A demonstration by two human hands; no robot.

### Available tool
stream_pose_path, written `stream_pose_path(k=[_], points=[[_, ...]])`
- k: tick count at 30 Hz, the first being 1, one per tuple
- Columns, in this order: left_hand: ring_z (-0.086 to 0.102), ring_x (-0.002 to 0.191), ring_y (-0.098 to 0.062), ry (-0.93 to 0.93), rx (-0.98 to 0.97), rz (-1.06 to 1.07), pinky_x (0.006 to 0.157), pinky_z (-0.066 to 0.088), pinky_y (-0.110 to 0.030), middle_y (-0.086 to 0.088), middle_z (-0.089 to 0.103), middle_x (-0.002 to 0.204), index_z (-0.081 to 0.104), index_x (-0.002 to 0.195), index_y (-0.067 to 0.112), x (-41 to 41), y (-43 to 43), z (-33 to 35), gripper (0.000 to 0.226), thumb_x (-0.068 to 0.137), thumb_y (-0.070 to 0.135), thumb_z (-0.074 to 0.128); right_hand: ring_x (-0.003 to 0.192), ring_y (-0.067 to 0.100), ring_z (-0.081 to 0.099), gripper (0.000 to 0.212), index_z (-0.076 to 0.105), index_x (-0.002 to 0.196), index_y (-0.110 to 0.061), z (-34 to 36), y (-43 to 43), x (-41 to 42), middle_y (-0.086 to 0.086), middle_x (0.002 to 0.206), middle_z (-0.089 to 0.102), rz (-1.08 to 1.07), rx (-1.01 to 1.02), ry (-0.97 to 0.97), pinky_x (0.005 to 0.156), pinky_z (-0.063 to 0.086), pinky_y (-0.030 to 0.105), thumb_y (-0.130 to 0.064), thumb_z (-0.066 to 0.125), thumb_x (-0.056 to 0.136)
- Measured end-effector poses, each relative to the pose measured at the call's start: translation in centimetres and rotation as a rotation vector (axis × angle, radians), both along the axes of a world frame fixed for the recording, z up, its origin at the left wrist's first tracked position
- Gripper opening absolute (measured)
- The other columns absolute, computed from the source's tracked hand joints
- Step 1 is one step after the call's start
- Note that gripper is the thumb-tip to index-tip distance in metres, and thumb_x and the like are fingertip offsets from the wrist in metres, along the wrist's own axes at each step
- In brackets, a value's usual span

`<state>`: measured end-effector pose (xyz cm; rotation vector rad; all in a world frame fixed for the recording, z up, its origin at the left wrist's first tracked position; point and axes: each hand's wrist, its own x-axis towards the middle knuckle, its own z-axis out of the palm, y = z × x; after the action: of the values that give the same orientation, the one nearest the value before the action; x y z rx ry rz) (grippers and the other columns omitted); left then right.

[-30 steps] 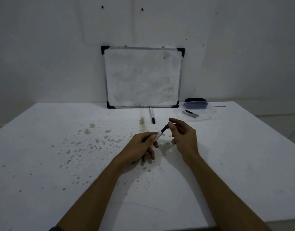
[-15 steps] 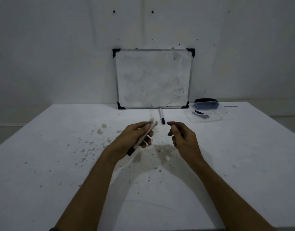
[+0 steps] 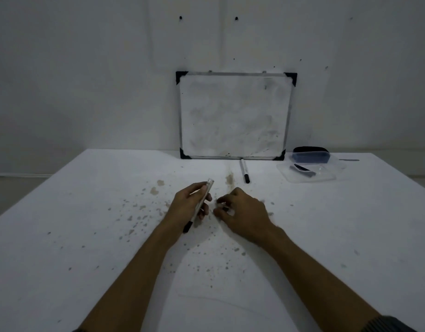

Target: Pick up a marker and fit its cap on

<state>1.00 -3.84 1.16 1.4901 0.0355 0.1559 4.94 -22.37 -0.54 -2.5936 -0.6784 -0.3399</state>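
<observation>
My left hand [image 3: 186,203] grips a pale marker [image 3: 196,213] just above the stained white table [image 3: 75,236]. The marker's black end points down towards me and its pale end points up and away. My right hand [image 3: 246,213] hovers right beside it, a finger's width from the left hand. Its fingers are loosely curled, their tips low near the tabletop, and nothing shows in them.
A small whiteboard [image 3: 233,116] leans on the wall at the table's back edge. A second marker [image 3: 244,170] lies in front of it. To the right stand a clear plastic tray [image 3: 326,174] and a dark eraser box [image 3: 311,155]. Brown stains spot the tabletop.
My left hand has turned the marker over, so its black end now points down and towards me. My right hand has let go of that end and dropped towards the table.
</observation>
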Motion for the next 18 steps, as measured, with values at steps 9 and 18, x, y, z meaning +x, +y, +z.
stream_pose_path(k=[9,18], points=[[0.068,0.056,-0.022,-0.024,-0.089,-0.184,0.043,0.049,-0.024,-0.008,0.074,0.088,0.071,0.126,0.012,-0.5,-2.0,-0.3,0.029,0.109,0.020,0.049,0.060,0.007,0.060,0.024,0.077,0.105,-0.018,1.8,-2.2,-0.5,-0.011,0.078,0.076,-0.007,0.962,0.429,0.052,0.048,0.018,-0.039,0.070,0.096],[0.069,0.064,-0.023,-0.067,0.092,-0.262,0.051,0.056,-0.030,-0.007,0.079,0.091,0.077,0.119,0.037,-1.2,-3.2,-0.4,0.031,0.089,0.046,0.077,0.053,0.012,0.057,0.031,0.083,0.097,-0.009,2.7,-2.8,-0.3,0.005,0.092,0.081,-0.005,1.303,0.684,0.057,0.053,0.025,-0.038,0.081,0.086]])
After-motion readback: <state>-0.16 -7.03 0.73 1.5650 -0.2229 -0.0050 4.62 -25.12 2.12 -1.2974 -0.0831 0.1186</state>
